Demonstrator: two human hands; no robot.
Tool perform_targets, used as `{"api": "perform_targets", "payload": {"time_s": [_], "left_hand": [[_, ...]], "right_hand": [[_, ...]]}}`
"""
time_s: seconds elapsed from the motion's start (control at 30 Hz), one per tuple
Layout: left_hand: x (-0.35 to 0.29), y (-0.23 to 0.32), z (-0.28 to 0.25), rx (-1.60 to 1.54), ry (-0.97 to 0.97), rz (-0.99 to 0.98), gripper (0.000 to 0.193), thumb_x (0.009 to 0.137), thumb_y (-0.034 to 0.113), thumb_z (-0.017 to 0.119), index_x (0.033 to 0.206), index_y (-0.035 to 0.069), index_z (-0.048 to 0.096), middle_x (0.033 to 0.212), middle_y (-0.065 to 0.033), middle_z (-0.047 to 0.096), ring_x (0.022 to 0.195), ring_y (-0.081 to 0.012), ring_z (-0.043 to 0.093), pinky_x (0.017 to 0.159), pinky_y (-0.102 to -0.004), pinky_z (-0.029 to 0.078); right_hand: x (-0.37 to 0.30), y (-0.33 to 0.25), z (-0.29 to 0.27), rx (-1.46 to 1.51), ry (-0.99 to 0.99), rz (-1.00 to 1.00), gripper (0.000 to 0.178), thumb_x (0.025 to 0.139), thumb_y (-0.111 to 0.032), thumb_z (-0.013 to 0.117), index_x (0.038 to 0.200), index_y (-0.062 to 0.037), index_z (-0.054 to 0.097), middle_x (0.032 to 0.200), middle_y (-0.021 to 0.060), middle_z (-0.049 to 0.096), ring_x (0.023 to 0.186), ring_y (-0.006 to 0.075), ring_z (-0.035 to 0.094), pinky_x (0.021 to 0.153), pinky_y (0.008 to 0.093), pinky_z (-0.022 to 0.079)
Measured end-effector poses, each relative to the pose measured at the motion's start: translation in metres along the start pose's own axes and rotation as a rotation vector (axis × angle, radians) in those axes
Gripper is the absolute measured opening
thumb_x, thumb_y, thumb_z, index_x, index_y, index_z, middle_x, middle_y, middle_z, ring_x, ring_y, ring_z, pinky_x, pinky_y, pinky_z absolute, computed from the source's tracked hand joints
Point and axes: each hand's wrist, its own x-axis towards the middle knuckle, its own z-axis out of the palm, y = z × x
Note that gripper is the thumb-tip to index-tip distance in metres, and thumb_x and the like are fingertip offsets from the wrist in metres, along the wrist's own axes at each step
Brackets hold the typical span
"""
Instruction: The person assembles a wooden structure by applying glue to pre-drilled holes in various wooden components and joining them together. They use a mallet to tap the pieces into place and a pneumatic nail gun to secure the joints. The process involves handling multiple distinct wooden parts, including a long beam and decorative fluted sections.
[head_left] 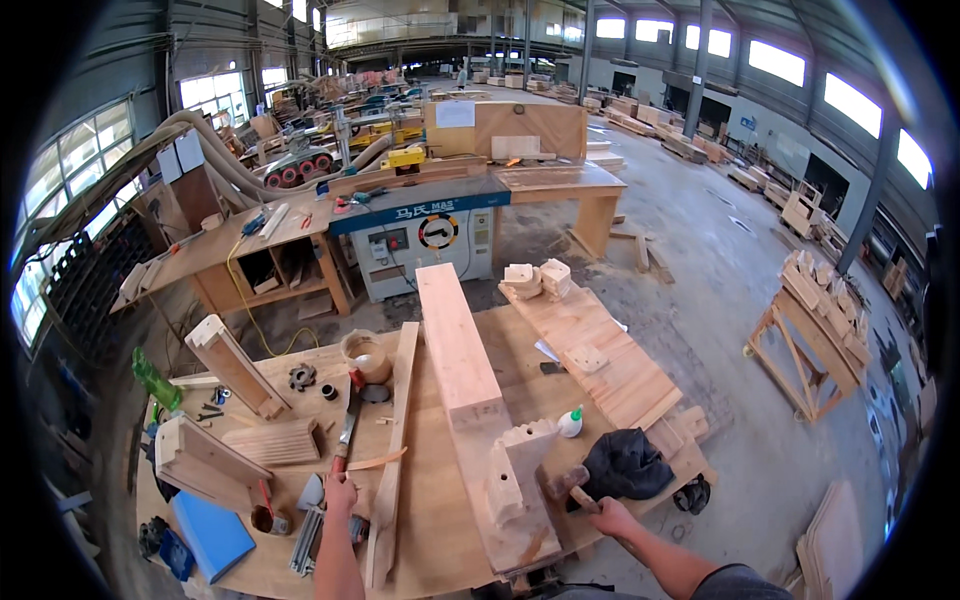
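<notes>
My left hand (341, 492) is closed around the red handle of a tool with a long, flat metal blade (348, 425); its exact kind is unclear. The blade lies over the left of the workbench, pointing away from me. My right hand (611, 519) grips a hammer (568, 482) by its wooden handle. The hammer's head is close to the right side of a notched wooden joint piece (510, 472) with round holes. That piece sits at the near end of a thick, pale timber beam (458, 345). A black plastic bag (628, 464) lies beyond my right hand.
A glue bottle (570, 422) stands right of the beam. On the left are a tub (366, 357), a blue box (212, 535), a green bottle (155, 378) and upright wooden parts (235, 367). A blue-and-white machine (425, 240) stands behind the workbench (345, 555).
</notes>
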Motion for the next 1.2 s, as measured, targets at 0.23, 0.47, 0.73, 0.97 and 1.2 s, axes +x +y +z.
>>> {"api": "perform_targets", "payload": {"time_s": [0.23,0.47,0.73,0.97,1.2], "left_hand": [[-0.108,0.143,-0.030,-0.819,-0.364,0.045,0.009,0.100,0.012,0.057,0.094,0.008,0.062,0.065,0.0035,0.050,0.050,-0.0056,0.042,0.041,-0.0226,0.030],[-0.251,0.333,-0.033,-0.345,-0.413,0.512,0.016,0.099,0.015,0.062,0.106,0.002,0.069,0.072,0.0064,0.054,0.061,-0.0026,0.045,0.053,-0.0207,0.036],[-0.340,0.449,0.001,0.242,-0.549,0.815,0.009,0.093,0.008,0.069,0.095,0.000,0.073,0.067,0.0038,0.057,0.062,-0.0042,0.048,0.056,-0.0245,0.039],[-0.341,0.460,0.033,0.507,-0.578,0.872,0.014,0.088,0.009,0.067,0.093,-0.004,0.070,0.069,-0.0091,0.063,0.063,-0.0150,0.058,0.061,-0.0320,0.046],[-0.348,0.467,0.053,0.835,-0.512,1.112,0.013,0.087,0.007,0.066,0.087,-0.005,0.068,0.069,-0.0171,0.064,0.065,-0.0266,0.064,0.066,-0.0387,0.051]], "right_hand": [[-0.035,0.005,-0.013,0.281,0.005,0.043,0.026,0.080,-0.020,0.070,0.091,0.0027,0.066,0.072,0.0101,0.066,0.059,0.0177,0.065,0.055,0.0348,0.053],[-0.056,0.019,-0.035,0.371,0.073,-0.109,0.027,0.085,-0.012,0.067,0.108,0.0014,0.060,0.078,0.0056,0.063,0.060,0.0138,0.059,0.054,0.0318,0.049],[-0.079,-0.016,-0.081,0.574,0.091,-0.164,0.029,0.087,-0.010,0.070,0.112,0.0013,0.060,0.091,0.0073,0.065,0.081,0.0120,0.060,0.073,0.0303,0.051],[-0.084,-0.029,-0.103,0.666,0.122,-0.262,0.027,0.088,-0.005,0.069,0.112,-0.0001,0.058,0.086,0.0035,0.061,0.076,0.0091,0.056,0.069,0.0283,0.049],[-0.096,-0.058,-0.132,0.681,0.091,-0.252,0.027,0.090,-0.001,0.066,0.115,-0.0017,0.056,0.084,0.0005,0.059,0.067,0.0073,0.053,0.061,0.0264,0.046]]}}
